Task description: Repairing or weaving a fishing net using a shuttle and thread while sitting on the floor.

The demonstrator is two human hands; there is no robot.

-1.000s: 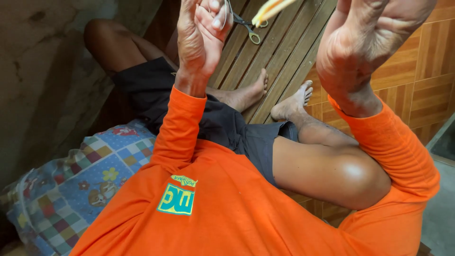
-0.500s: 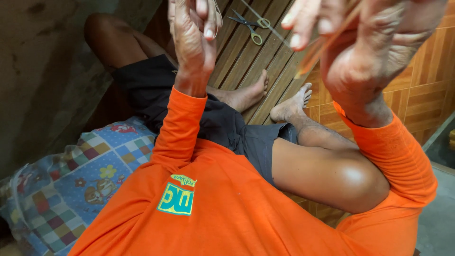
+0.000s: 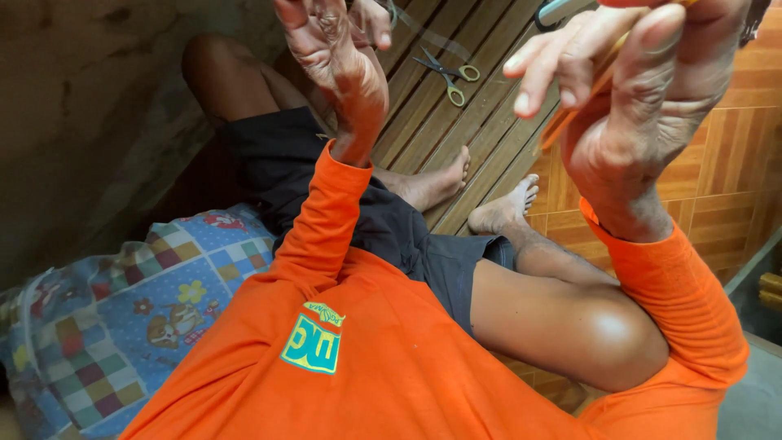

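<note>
orange strip [image 3: 580, 104] in right hand [image 3: 643, 106]

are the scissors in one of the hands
No, the scissors lie on the wooden slats, apart from both the left hand and the right hand.

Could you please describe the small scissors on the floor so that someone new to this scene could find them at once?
Start at the brown slatted wooden floor beyond the person's bare feet. Between the raised left hand and right hand lie the scissors, blades open. Their yellow-green finger loops set them apart from the dark slats.
</note>
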